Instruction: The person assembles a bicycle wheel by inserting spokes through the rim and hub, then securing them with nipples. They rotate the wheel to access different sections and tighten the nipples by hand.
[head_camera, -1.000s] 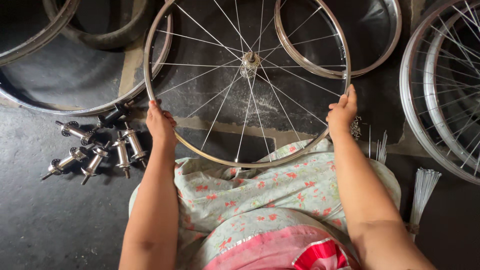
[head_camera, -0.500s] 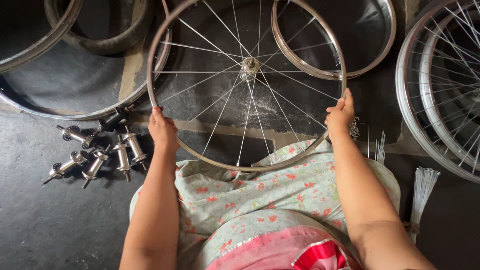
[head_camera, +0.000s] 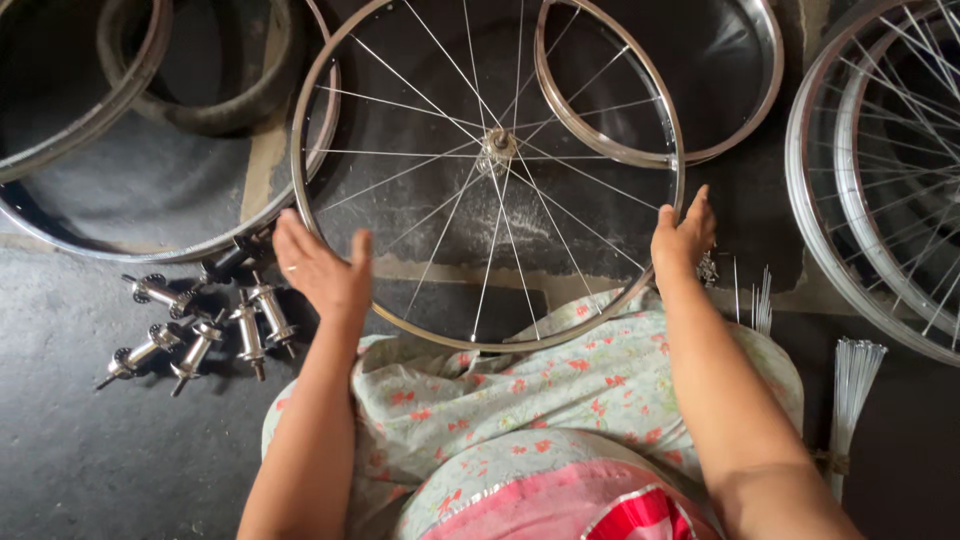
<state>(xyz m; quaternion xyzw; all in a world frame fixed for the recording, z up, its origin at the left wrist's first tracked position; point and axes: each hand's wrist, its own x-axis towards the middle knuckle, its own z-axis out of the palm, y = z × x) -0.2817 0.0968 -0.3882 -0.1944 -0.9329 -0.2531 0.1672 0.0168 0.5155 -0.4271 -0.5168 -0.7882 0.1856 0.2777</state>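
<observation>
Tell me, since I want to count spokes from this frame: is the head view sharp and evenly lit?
Head view: spoked wheel and its hub are sharp; the left hand is slightly motion-blurred; the right hand is crisp. Light is soft, with mild glare on the bare rim; the floor stays dark.

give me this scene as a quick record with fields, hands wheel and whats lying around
left hand: left hand open, palm against the lower-left rim
right hand: right hand gripping the right rim
held thing: silver spoked bicycle wheel, its lower rim over the floral-cloth lap
hub: metal hub at the centre
left of lap: cluster of metal axle hubs on the grey floor
right of lap: bundle of loose silver spokes
behind: bare silver rim
</observation>
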